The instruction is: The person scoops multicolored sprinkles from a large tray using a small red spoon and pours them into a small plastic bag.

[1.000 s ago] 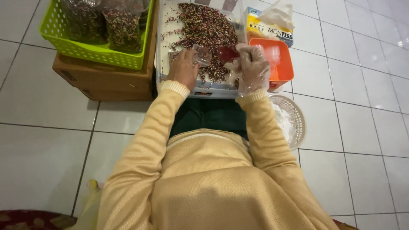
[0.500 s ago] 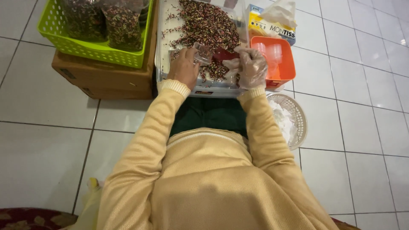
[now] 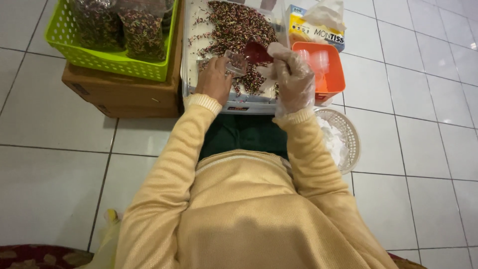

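Observation:
My left hand (image 3: pixel 215 79) holds a small clear plastic bag (image 3: pixel 235 62) open over a white tray (image 3: pixel 249 105) heaped with dark dried petals (image 3: pixel 239 27). My right hand (image 3: pixel 294 74), in a thin clear glove, grips a small red scoop (image 3: pixel 256 51) right at the bag's mouth. Both hands hover above the near part of the tray. My yellow sleeves reach forward from below.
A lime-green basket (image 3: pixel 109 60) with filled bags of petals sits on a cardboard box (image 3: pixel 124 97) at left. Right of the tray stand an orange tub (image 3: pixel 326 84) of clear containers and a tissue box (image 3: pixel 316 27). A white woven basket (image 3: pixel 343 142) lies on the tiled floor.
My hands have shifted slightly within the tray, and the red scoop has come up to the mouth of the clear bag. The rest stays where it was.

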